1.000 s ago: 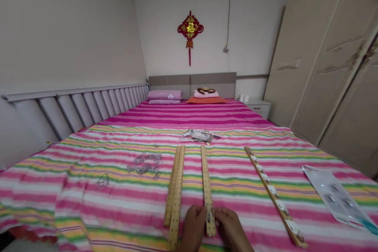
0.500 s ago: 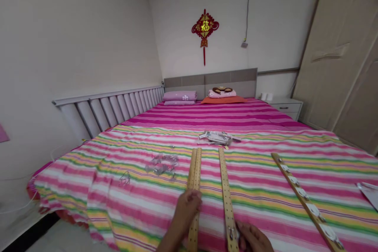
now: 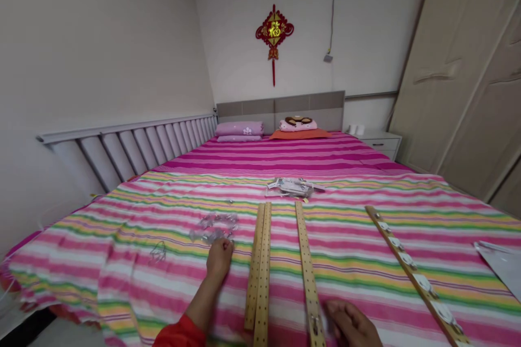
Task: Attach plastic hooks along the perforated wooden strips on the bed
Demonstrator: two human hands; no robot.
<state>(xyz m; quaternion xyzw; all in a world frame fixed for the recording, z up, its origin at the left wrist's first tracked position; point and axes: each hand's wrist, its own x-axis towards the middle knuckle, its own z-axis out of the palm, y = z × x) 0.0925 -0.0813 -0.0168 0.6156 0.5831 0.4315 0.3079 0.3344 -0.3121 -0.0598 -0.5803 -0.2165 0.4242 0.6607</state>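
Observation:
My left hand (image 3: 218, 258) reaches forward over the striped bedspread (image 3: 345, 238) and its curled fingers touch a small pile of clear plastic bags of metal parts (image 3: 214, 226). What the fingers hold, if anything, is hidden. My right hand (image 3: 350, 324) rests low in view beside the near end of a single perforated wooden strip (image 3: 306, 268), its fingers bent next to a small metal fitting on that strip. A pair of perforated wooden strips (image 3: 259, 263) lies side by side between my hands.
A fourth wooden strip with several white hooks (image 3: 411, 268) lies to the right. Opened packaging (image 3: 292, 187) sits further up the bed, a white sheet (image 3: 500, 263) at the right edge. A small wire piece (image 3: 158, 252) lies left. Pillows (image 3: 239, 130), a nightstand (image 3: 376, 141), wardrobe (image 3: 468, 81) stand beyond.
My left hand left the single strip, passed over the paired strips and reached the plastic bags on the left. My right hand stayed at the strip's near end. The view swung left.

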